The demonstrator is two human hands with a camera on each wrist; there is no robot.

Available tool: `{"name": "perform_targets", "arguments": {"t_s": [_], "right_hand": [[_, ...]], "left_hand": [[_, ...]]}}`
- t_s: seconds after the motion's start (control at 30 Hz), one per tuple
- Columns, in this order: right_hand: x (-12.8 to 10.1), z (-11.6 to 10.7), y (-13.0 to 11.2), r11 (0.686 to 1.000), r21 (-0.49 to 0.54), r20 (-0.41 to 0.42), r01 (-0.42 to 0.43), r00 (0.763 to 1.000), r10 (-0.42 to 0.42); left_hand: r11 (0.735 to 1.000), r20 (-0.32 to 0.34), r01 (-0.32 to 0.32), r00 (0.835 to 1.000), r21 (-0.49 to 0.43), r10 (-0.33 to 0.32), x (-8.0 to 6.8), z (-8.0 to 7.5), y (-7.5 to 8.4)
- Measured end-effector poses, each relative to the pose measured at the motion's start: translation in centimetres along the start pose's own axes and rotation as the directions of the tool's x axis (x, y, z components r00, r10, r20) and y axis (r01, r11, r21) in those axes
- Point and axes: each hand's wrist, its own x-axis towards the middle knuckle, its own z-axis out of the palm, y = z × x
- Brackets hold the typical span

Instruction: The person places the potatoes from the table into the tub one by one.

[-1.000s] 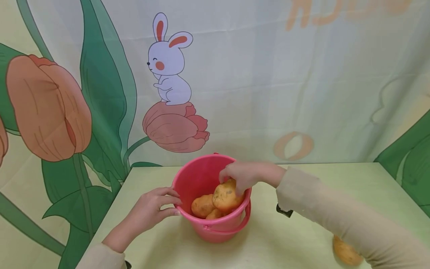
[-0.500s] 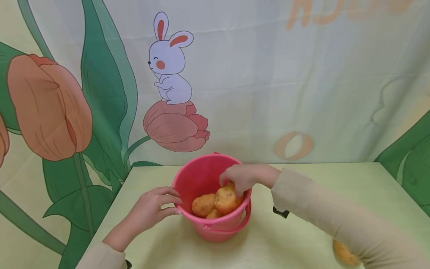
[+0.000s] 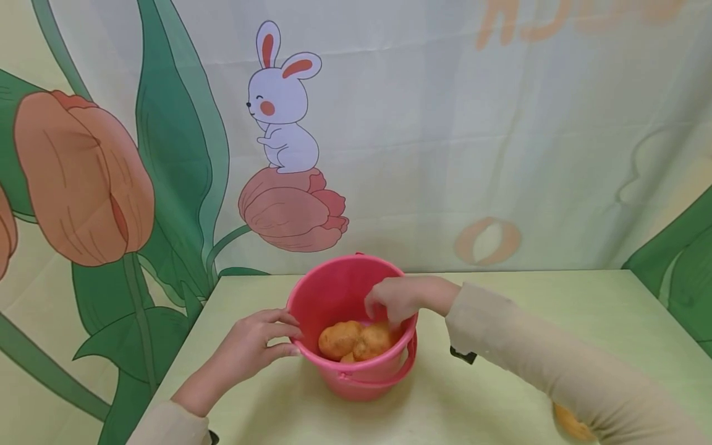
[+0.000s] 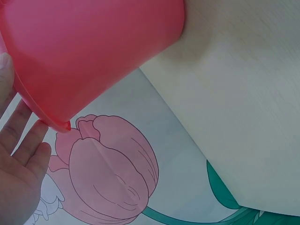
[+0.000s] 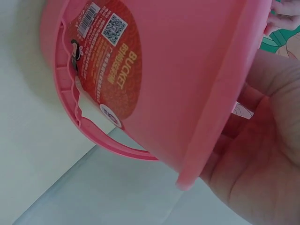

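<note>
A pink bucket (image 3: 356, 371) stands on the table, with several potatoes (image 3: 340, 340) lying inside it. My left hand (image 3: 258, 340) holds the bucket's left rim, fingers over the edge and thumb below; in the left wrist view this hand (image 4: 21, 164) is at the rim too. Reaching over the right rim, my right hand (image 3: 397, 300) hangs in the bucket's mouth with fingers spread apart, just above a potato (image 3: 374, 342). In the right wrist view the rim hides the fingertips of that hand (image 5: 262, 154).
Another potato (image 3: 573, 423) lies on the pale green table (image 3: 500, 383) at the lower right, partly behind my right sleeve (image 3: 556, 352). The bucket's handle (image 5: 84, 124) hangs down on its outer side. A printed curtain (image 3: 417, 154) rises behind the table.
The potato in my right hand has dropped lower onto the others in the bucket, and the fingers have come away from it. My left hand has stayed at the rim.
</note>
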Motion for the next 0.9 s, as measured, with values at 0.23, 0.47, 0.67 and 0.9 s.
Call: {"name": "perform_targets", "arguments": {"t_s": [0.23,0.47,0.67,0.9], "right_hand": [[-0.25,0.13,0.18,1.0,0.01,0.0,-0.003,1.0,0.003],[-0.42,0.1,0.26,0.999,-0.004,-0.006,0.033,0.999,-0.033],[-0.48,0.19,0.22,1.0,-0.002,-0.007,0.027,1.0,-0.027],[-0.43,0.31,0.27,0.999,0.006,-0.015,0.04,0.999,-0.04]], "left_hand": [[1.0,-0.009,-0.009,1.0,0.002,0.009,-0.06,0.07,-0.01],[1.0,-0.019,-0.016,1.0,-0.001,0.016,-0.03,0.11,0.01],[1.0,-0.026,-0.026,0.999,-0.001,0.026,-0.06,0.14,-0.03],[0.999,-0.03,-0.034,0.999,-0.002,0.034,-0.11,0.18,-0.06]]}}
